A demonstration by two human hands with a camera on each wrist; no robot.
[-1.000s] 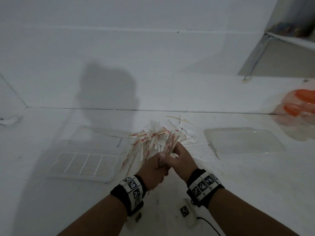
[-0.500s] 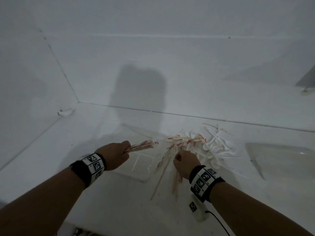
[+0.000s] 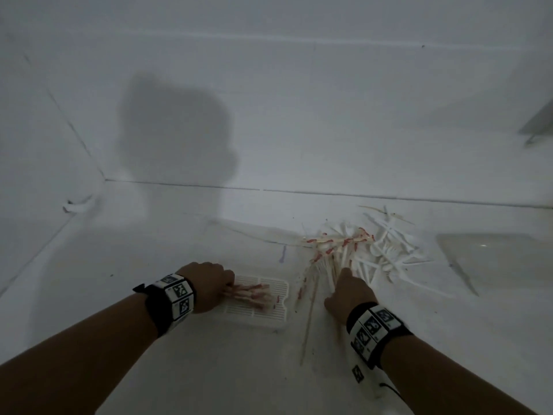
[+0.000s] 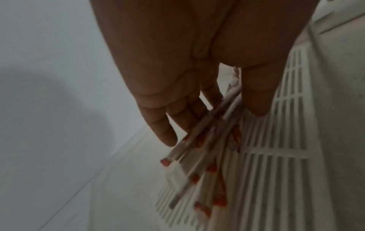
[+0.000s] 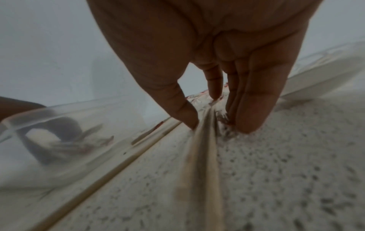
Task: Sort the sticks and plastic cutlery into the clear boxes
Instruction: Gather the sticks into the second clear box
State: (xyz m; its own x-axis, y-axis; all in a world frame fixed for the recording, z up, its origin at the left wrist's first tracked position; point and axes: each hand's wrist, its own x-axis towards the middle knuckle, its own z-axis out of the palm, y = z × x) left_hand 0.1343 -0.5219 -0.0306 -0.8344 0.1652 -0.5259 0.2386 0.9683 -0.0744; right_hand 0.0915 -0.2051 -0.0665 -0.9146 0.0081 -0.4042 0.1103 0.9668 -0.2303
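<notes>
My left hand (image 3: 232, 287) (image 4: 213, 125) holds a bundle of sticks with red marks (image 3: 254, 295) (image 4: 203, 156) between thumb and fingers. It holds them low over the white grid tray (image 3: 269, 316) (image 4: 276, 164) inside the left clear box (image 3: 257, 235). My right hand (image 3: 344, 274) (image 5: 219, 123) lies on the table with straight fingers. Its thumb and fingertips (image 5: 248, 118) touch down on either side of loose sticks (image 5: 205, 148). Beyond it lies the mixed pile of sticks (image 3: 335, 247) and white plastic cutlery (image 3: 389, 250).
A second clear box (image 3: 493, 259) stands at the right of the pile. A few long thin sticks (image 3: 308, 319) lie loose between my hands. White walls close off the back and the left. A small white scrap (image 3: 76, 205) lies in the left corner.
My left hand has carried the bundle of sticks left and down onto the grid tray. My right hand has reached forward into the pile. The head has turned left.
</notes>
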